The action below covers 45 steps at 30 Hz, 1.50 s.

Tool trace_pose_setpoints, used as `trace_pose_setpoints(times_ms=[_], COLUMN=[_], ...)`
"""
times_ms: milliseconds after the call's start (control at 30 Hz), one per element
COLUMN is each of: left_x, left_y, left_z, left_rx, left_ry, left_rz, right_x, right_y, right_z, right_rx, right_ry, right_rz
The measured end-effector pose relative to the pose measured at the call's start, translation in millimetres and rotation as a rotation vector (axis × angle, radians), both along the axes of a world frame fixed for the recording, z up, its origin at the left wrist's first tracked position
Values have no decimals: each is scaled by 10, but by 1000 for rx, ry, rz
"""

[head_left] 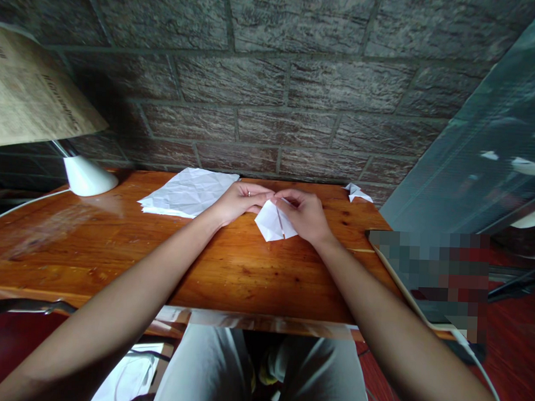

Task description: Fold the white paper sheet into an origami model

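Observation:
A small white sheet of folded paper (270, 221) is held between my two hands above the wooden table (247, 276). A dark narrow slit runs down its middle, with the wood showing through. My left hand (245, 201), with a ring on one finger, pinches the paper's top corner from the left. From the right, my right hand (304, 213) grips the same top corner and the right side, covering part of the paper. The fingertips of both hands meet at that corner.
Creased white sheets (191, 192) lie stacked left of my hands. A small folded paper piece (358, 192) sits at the back right. A lamp (89, 175) stands at the left; a blurred-out flat device (426, 282) lies at the right edge. A brick wall (263, 83) rises behind.

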State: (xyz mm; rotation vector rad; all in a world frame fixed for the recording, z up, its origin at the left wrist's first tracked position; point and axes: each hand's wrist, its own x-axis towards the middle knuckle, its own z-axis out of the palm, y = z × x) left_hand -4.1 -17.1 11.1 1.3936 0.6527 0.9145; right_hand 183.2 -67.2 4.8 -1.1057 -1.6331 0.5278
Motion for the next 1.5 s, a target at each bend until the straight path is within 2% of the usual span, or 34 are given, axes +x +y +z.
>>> trace_pose_setpoints(times_ms=[300, 600, 733, 933, 1067, 1300, 1500], left_x=[38, 36, 10, -67, -114, -153, -167], left_y=[-40, -18, -3, 35, 65, 97, 82], left_z=[49, 28, 17, 17, 11, -21, 5], left_rx=[89, 181, 74, -121, -150, -161, -191], left_ry=[67, 138, 112, 48, 47, 25, 18], left_rz=[85, 81, 34, -102, -153, -173, -223], right_x=[-34, -29, -33, -24, -27, -28, -35], right_y=[-7, 2, 1, 7, 16, -7, -25], right_z=[-7, -49, -43, -37, -46, -9, 16], right_rx=[-27, -67, -78, -86, -82, -57, -49], right_ry=[-8, -109, -127, -114, -89, -81, -73], right_rz=[-39, -74, -70, -57, -11, 48, 87])
